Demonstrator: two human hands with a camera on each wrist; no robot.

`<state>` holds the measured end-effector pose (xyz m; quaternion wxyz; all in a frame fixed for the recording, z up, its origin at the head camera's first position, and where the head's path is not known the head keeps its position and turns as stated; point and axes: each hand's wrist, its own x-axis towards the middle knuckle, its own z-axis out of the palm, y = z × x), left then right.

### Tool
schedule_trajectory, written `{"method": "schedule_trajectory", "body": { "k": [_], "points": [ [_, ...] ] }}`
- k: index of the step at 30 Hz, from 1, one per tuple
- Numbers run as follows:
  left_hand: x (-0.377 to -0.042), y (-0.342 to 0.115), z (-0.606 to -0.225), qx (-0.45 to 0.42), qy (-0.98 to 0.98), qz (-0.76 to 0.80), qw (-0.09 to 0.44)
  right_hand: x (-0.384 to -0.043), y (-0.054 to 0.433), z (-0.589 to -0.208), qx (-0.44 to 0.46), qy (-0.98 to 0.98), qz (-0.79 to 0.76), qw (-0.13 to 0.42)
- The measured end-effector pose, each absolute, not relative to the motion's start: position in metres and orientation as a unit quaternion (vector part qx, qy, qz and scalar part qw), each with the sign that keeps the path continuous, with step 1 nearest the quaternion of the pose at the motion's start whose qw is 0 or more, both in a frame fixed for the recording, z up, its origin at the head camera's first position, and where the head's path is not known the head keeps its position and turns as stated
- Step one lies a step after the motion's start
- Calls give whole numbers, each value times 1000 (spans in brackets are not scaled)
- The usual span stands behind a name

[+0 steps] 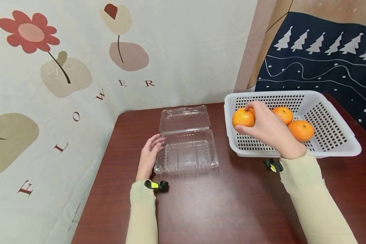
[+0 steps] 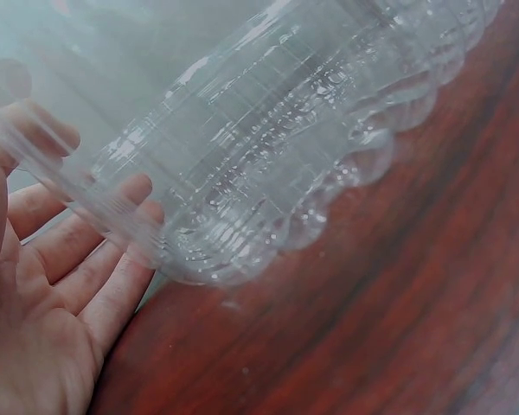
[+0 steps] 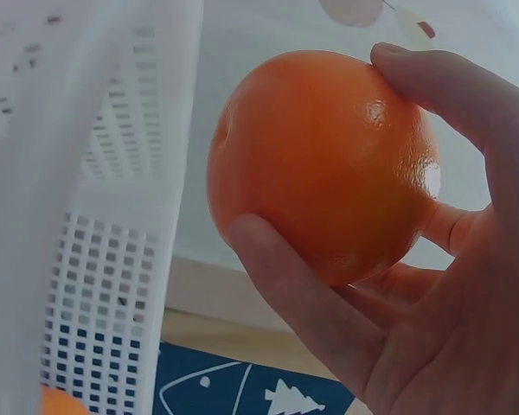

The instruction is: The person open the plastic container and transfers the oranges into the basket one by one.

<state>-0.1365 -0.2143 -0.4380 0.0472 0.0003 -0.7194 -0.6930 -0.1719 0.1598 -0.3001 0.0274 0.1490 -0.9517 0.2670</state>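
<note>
My right hand (image 1: 263, 125) grips an orange (image 1: 242, 118) between thumb and fingers, over the left part of a white plastic basket (image 1: 338, 149). In the right wrist view the held orange (image 3: 320, 164) shows nearly whole, beside the basket's wall (image 3: 177, 173). Two more oranges, one (image 1: 301, 130) near the basket's middle and one (image 1: 283, 115) behind it, lie inside, partly covered by the hand. My left hand (image 1: 148, 154) touches the left side of a clear hinged plastic box (image 1: 187, 152). In the left wrist view its fingers (image 2: 78, 251) lie loosely against the box's ribbed wall (image 2: 268, 173).
The box's lid (image 1: 185, 119) lies folded back toward the wall. Both containers stand on a dark red wooden table (image 1: 195, 206). A pale wall cloth (image 1: 186, 51) with flowers and letters rises behind, and a dark blue cloth (image 1: 314, 73) hangs behind the basket.
</note>
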Motion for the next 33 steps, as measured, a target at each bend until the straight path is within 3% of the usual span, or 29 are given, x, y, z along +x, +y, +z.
{"method": "schedule_trajectory", "body": {
  "k": [15,33],
  "points": [
    [-136,-215,-439,-3,-722,-690,48,-179,171,-290,174,-952,250,-5],
    [-135,-214,-438,-1,-734,-677,54,-198,177,-287,196,-953,233,-5]
  ]
}}
